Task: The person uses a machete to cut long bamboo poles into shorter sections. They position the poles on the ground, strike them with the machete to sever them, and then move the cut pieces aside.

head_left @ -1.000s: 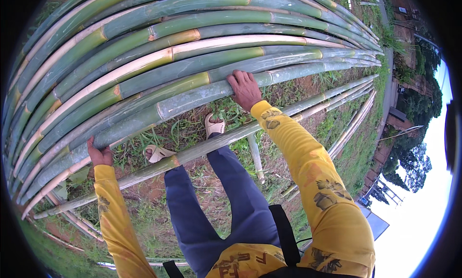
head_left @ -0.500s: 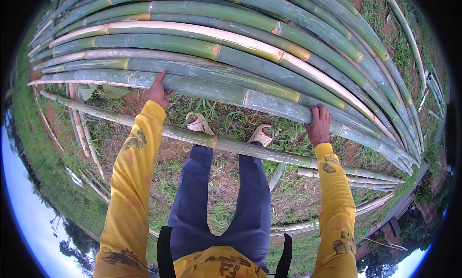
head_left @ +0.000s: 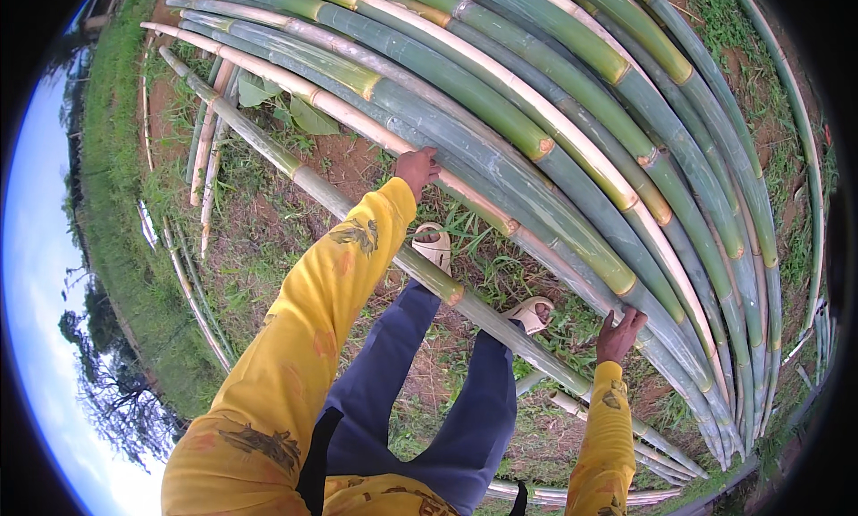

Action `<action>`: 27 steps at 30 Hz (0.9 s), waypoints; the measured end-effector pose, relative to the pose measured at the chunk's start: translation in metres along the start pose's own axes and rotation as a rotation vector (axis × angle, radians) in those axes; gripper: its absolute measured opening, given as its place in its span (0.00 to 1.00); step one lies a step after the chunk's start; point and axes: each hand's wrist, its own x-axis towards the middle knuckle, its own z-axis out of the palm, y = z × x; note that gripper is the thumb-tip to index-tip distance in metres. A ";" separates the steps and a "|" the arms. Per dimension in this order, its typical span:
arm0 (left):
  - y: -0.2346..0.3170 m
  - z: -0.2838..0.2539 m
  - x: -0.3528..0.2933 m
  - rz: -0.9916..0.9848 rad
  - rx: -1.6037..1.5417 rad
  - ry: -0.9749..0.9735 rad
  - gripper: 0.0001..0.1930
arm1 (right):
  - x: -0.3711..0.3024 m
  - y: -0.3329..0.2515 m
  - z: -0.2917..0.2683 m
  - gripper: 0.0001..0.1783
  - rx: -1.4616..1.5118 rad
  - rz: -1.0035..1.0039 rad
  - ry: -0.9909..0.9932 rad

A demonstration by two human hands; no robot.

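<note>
A long split bamboo piece (head_left: 317,99) with a pale cut edge lies along the near side of a pile of green bamboo. My left hand (head_left: 416,170) is closed on its near edge, fingers bent over the top. Farther right, my right hand (head_left: 618,333) grips the same edge, thumb and fingers curled on it. Directly behind and touching it is a wide green bamboo piece (head_left: 500,172). The undersides of both hands' grips are hidden.
Between me and the pile, a separate bamboo pole (head_left: 357,226) crosses in front of my legs, over my sandalled feet (head_left: 534,313). More thin poles (head_left: 207,150) lie on the grass at left. A bent pole (head_left: 800,132) runs along the far right.
The view has swung, so the pile now slants down to the right. The near bamboo piece shows its pale cut edge where its green outer face showed before. Both hands remain on it.
</note>
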 end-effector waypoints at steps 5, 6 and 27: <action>-0.004 0.014 -0.003 -0.111 0.047 -0.045 0.26 | -0.007 -0.019 -0.007 0.24 0.044 0.067 0.014; -0.009 0.021 -0.003 -0.123 0.058 -0.067 0.26 | -0.010 -0.016 -0.014 0.25 0.048 0.054 0.004; -0.116 -0.085 -0.140 0.457 1.410 -0.473 0.13 | -0.476 -0.025 0.005 0.17 0.290 0.985 -0.364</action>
